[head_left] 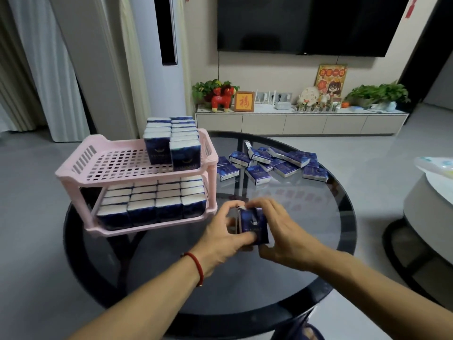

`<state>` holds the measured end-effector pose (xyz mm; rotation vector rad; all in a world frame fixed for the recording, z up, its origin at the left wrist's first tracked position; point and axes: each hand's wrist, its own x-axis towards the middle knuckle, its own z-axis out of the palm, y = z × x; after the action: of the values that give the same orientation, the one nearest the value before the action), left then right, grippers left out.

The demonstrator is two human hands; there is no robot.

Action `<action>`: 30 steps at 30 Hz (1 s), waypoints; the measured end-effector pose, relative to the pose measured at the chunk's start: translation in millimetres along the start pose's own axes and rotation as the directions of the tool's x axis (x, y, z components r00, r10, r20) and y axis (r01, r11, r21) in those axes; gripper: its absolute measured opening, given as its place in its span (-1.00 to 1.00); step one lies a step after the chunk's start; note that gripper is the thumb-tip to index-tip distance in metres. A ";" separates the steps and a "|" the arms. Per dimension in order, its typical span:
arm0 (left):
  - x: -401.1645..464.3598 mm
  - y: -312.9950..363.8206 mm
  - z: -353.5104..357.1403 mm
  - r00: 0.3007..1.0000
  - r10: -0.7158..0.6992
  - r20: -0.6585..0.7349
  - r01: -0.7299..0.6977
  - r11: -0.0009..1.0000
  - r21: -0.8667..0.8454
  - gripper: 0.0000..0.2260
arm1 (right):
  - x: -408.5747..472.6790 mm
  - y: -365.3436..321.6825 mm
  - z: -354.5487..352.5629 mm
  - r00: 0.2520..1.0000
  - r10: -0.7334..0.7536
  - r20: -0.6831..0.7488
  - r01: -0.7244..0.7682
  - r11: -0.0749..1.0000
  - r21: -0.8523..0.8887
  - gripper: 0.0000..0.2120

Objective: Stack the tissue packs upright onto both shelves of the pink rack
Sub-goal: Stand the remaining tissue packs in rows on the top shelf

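A pink two-shelf rack (81,173) stands on the left of the round glass table (318,217). Its lower shelf is packed with upright dark-blue tissue packs (152,204). On the upper shelf two rows of upright packs (171,141) fill the right end, and the left part is bare. Several loose packs (272,161) lie in a heap at the table's far side. In front of the rack, my left hand (220,239) and my right hand (279,231) together grip a small bundle of tissue packs (252,223), held upright above the glass.
A TV cabinet (301,122) with plants, a red figurine and ornaments lines the far wall under a large screen. A white floor-standing air conditioner (161,69) stands behind the rack. A second round table (431,200) sits at the right edge.
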<state>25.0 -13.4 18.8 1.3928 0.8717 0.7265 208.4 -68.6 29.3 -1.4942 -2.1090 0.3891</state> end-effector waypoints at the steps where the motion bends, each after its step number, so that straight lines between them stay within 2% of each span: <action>1: -2.6 -0.6 -5.1 0.999 0.032 0.000 -0.032 0.996 0.083 -0.42 | 0.7 -1.8 1.7 1.000 -0.004 0.002 0.004 1.000 0.029 -0.25; 5: -11.7 1.6 -22.9 0.981 0.186 0.056 -0.194 0.906 0.377 -0.40 | 3.2 -12.2 -1.3 0.996 0.088 -0.015 -0.080 0.953 0.291 -0.33; 10: -18.0 -0.9 -34.7 0.977 0.193 0.086 -0.209 0.817 0.537 -0.36 | 12.9 -16.2 10.9 0.998 0.050 -0.041 -0.043 0.987 0.157 -0.53; 14: -21.5 5.5 -44.9 0.975 0.185 0.122 -0.221 0.768 0.601 -0.33 | 17.0 -12.3 11.1 0.995 0.083 -0.048 -0.073 0.980 0.184 -0.57; 19: -21.7 8.1 -48.1 0.961 0.257 0.105 -0.263 0.726 0.635 -0.48 | 17.9 -17.7 10.3 0.993 0.080 -0.081 -0.067 0.986 0.153 -0.50; 22: -25.4 17.8 -47.5 0.938 0.326 0.115 -0.315 0.671 0.671 -0.50 | 21.2 -27.9 4.2 0.988 0.074 -0.135 -0.044 0.976 0.215 -0.46; 25: -35.4 32.7 -52.0 0.909 0.416 0.043 -0.330 0.651 0.683 -0.49 | 27.2 -44.0 -0.6 0.982 0.065 -0.175 -0.013 0.958 0.287 -0.48; 30: -62.0 50.0 -75.7 0.865 0.485 -0.130 -0.295 0.701 0.650 -0.52 | 42.3 -71.7 1.8 0.961 0.120 -0.249 0.006 0.892 0.453 -0.64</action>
<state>-68.2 -24.1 75.8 2.1465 1.1151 1.0577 140.3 -54.0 75.0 -1.2531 -1.6222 0.6116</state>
